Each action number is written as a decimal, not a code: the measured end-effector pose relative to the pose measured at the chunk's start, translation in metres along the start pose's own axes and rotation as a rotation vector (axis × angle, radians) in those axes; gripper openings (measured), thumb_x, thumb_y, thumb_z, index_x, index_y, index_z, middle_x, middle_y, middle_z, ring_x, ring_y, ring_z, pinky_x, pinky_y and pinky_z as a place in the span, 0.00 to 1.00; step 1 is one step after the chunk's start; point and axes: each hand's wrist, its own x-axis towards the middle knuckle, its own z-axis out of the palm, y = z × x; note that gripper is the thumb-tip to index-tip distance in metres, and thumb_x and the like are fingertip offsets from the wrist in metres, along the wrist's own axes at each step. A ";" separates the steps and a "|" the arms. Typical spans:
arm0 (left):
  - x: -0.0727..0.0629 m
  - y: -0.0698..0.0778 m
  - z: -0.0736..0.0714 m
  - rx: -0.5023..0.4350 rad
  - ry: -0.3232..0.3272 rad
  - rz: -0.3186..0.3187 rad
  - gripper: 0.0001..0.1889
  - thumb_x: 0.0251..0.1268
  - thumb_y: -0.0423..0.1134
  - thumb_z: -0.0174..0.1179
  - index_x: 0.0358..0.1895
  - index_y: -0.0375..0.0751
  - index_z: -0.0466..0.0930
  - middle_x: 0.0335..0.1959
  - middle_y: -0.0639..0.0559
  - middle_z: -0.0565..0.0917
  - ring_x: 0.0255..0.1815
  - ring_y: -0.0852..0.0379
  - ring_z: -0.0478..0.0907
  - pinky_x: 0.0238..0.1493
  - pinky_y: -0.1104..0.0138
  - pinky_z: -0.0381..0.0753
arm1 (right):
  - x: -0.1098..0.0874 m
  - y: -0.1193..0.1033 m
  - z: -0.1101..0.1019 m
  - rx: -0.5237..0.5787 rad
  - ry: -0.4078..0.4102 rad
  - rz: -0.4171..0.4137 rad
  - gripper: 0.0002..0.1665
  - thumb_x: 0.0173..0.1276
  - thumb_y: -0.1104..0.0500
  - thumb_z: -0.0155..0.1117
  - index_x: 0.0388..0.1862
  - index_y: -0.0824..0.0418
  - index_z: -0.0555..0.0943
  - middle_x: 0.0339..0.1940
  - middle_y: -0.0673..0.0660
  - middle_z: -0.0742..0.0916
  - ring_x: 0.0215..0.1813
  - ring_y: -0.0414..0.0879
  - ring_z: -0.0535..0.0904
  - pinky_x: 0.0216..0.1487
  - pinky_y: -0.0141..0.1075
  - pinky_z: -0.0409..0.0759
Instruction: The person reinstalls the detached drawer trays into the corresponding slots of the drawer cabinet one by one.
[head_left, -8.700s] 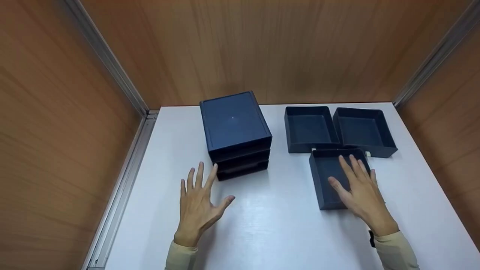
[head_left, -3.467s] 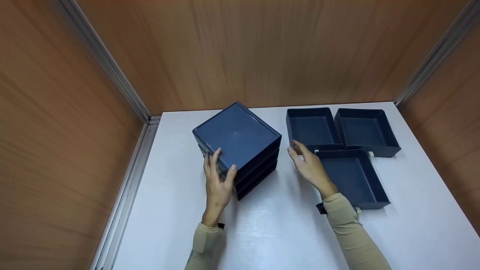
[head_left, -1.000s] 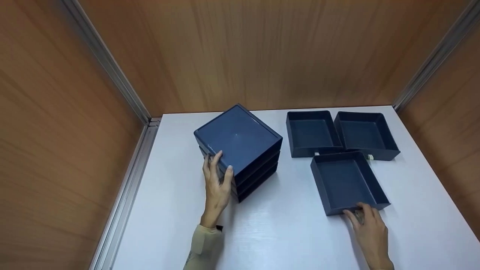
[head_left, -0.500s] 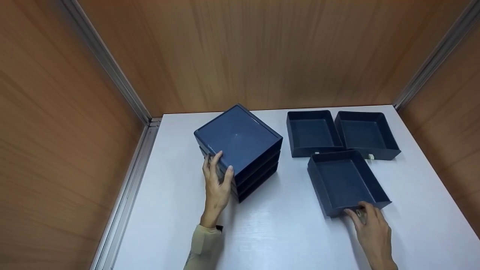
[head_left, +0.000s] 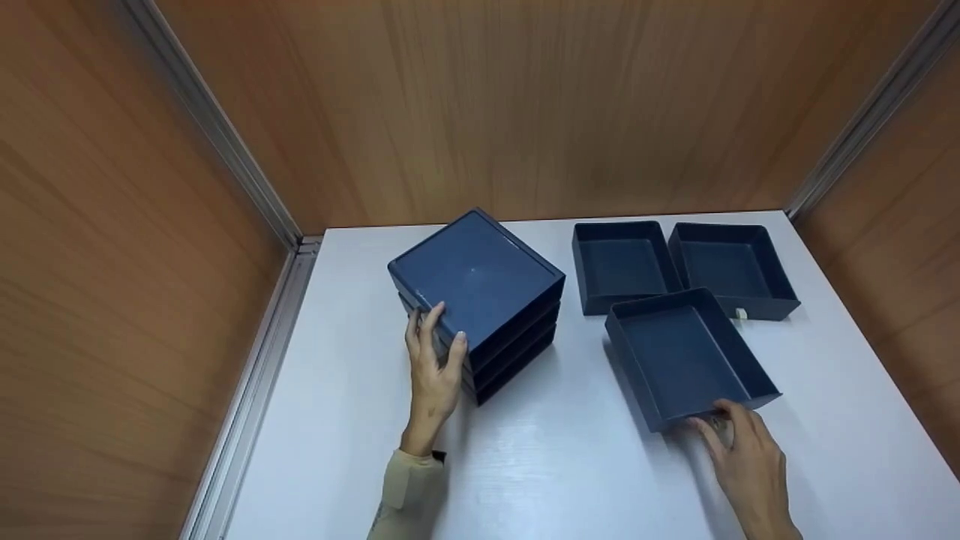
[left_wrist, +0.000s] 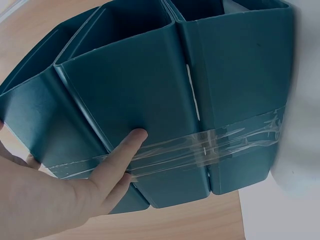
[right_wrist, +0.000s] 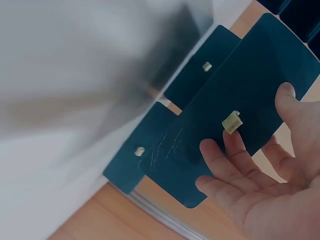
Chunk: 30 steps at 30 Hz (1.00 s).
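Left hand is clamped on the near-left corner of the drawer cabinet: fingers curl over the top edge, and in the left wrist view the thumb is pressed flat on the cabinet's back wall, just above a band of clear tape that runs across the three stacked shells. The cabinet sits on the white table, rotated so one corner points toward the person, with all three slots empty. Right hand grips the front panel of the nearest drawer: thumb on the top edge, fingers under and against the face. The right wrist view shows the fingertips right beside the small pale knob on that panel, touching the panel, not wrapped round the knob. This drawer is tilted, near end lifted off the table, and its far end overlaps the front of the rear-left drawer; whether they actually touch I can't tell. The rear-right drawer sits just beside the rear-left one, both flat on the table by the back wall, and its knob is visible at its front edge. The held drawer is right of the cabinet and apart from it.
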 end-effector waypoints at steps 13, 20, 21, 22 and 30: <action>-0.001 0.000 0.000 -0.002 0.004 0.006 0.30 0.81 0.49 0.56 0.82 0.57 0.64 0.87 0.31 0.45 0.85 0.23 0.51 0.69 0.25 0.67 | 0.004 -0.022 -0.021 0.012 -0.033 -0.028 0.28 0.57 0.63 0.86 0.54 0.70 0.84 0.44 0.71 0.88 0.43 0.68 0.88 0.40 0.62 0.84; 0.000 0.000 0.001 0.001 0.006 0.009 0.30 0.81 0.49 0.57 0.82 0.56 0.64 0.87 0.31 0.45 0.85 0.23 0.52 0.69 0.25 0.67 | 0.004 -0.032 -0.027 0.039 -0.043 -0.062 0.27 0.56 0.64 0.86 0.53 0.70 0.84 0.43 0.70 0.89 0.43 0.67 0.89 0.40 0.62 0.84; 0.000 0.001 0.001 0.003 0.002 0.008 0.31 0.81 0.49 0.56 0.82 0.57 0.63 0.87 0.32 0.45 0.85 0.24 0.51 0.69 0.26 0.67 | 0.005 -0.033 -0.028 0.045 -0.043 -0.065 0.27 0.57 0.64 0.86 0.53 0.70 0.84 0.43 0.70 0.89 0.43 0.67 0.89 0.40 0.63 0.84; 0.000 0.001 0.000 0.002 -0.001 0.007 0.31 0.81 0.49 0.56 0.82 0.57 0.63 0.87 0.33 0.44 0.85 0.24 0.51 0.69 0.25 0.67 | 0.005 -0.034 -0.029 0.050 -0.043 -0.069 0.27 0.57 0.64 0.86 0.53 0.71 0.84 0.42 0.70 0.89 0.42 0.67 0.89 0.39 0.62 0.84; 0.000 0.002 -0.001 0.012 -0.002 0.012 0.30 0.82 0.49 0.56 0.82 0.57 0.63 0.87 0.33 0.45 0.85 0.24 0.52 0.70 0.25 0.66 | 0.002 -0.045 -0.034 0.049 -0.089 -0.052 0.28 0.57 0.62 0.86 0.54 0.70 0.85 0.44 0.68 0.89 0.42 0.65 0.89 0.38 0.60 0.84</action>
